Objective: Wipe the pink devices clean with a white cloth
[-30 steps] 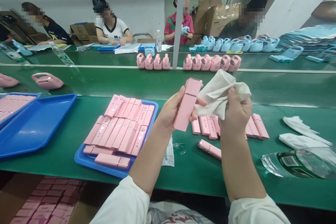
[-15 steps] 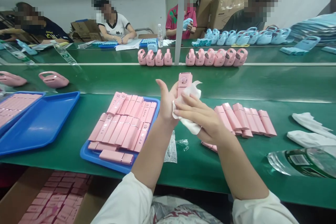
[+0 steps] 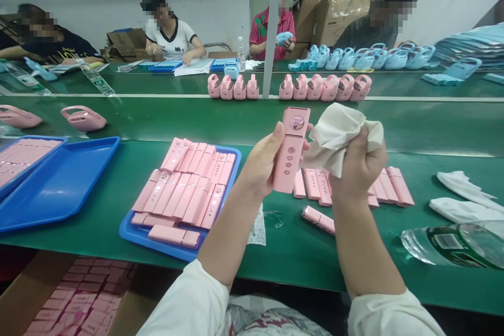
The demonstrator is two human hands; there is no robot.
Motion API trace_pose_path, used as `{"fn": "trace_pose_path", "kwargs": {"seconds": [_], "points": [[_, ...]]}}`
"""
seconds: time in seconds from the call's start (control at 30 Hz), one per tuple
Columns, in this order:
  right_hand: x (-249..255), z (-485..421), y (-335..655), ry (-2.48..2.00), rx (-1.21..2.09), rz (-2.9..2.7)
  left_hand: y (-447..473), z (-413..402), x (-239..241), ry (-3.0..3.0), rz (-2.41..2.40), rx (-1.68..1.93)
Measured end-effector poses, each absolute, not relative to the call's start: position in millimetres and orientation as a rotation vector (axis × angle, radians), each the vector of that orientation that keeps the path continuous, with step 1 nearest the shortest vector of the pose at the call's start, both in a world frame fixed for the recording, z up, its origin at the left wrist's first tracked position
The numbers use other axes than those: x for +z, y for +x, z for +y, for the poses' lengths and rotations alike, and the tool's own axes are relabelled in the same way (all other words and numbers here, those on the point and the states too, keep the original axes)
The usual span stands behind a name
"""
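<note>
My left hand [image 3: 263, 160] grips a slim pink device [image 3: 290, 149] upright, its printed face toward me. Beside it my right hand [image 3: 357, 168] is closed on a crumpled white cloth [image 3: 337, 134], the cloth just off the device's right edge. Below my hands a row of the same pink devices [image 3: 388, 186] lies on the green table [image 3: 98, 226], with one loose pink device [image 3: 318, 220] nearer me. A blue tray [image 3: 136, 231] packed with pink devices sits to the left of my left arm.
An empty blue tray [image 3: 59, 184] lies far left. A clear plastic bottle [image 3: 452, 244] lies on its side at right, with white cloths [image 3: 460, 199] behind it. Pink rounded gadgets [image 3: 323, 86] line the conveyor. Several people work across it. A carton of pink boxes [image 3: 74, 304] sits below.
Half a second ago my right hand pressed the cloth against the device. It has now pulled away to the right, and the device's printed face shows.
</note>
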State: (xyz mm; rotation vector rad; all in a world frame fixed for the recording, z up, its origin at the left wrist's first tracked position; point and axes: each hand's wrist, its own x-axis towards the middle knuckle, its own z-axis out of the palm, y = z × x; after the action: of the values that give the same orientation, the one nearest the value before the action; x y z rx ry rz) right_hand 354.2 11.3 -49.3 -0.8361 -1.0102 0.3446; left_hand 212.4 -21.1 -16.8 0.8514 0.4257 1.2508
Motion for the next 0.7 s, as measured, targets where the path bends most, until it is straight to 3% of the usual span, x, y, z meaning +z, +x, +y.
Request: {"fn": "trace_pose_path", "kwargs": {"seconds": [0.27, 0.5, 0.7], "points": [[-38.5, 17.3, 369.4, -0.71, 0.777, -0.83, 213.5, -22.3, -13.5, 0.84, 0.305, 1.136], [-42.7, -11.3, 352.6, -0.709, 0.365, -1.461, 223.6, -15.2, -22.7, 0.786, 0.285, 1.015], [-28.2, -26.9, 357.2, -0.383, 0.15, -2.206, 216.8, -14.4, -14.0, 0.605, 0.505, 1.213]]}}
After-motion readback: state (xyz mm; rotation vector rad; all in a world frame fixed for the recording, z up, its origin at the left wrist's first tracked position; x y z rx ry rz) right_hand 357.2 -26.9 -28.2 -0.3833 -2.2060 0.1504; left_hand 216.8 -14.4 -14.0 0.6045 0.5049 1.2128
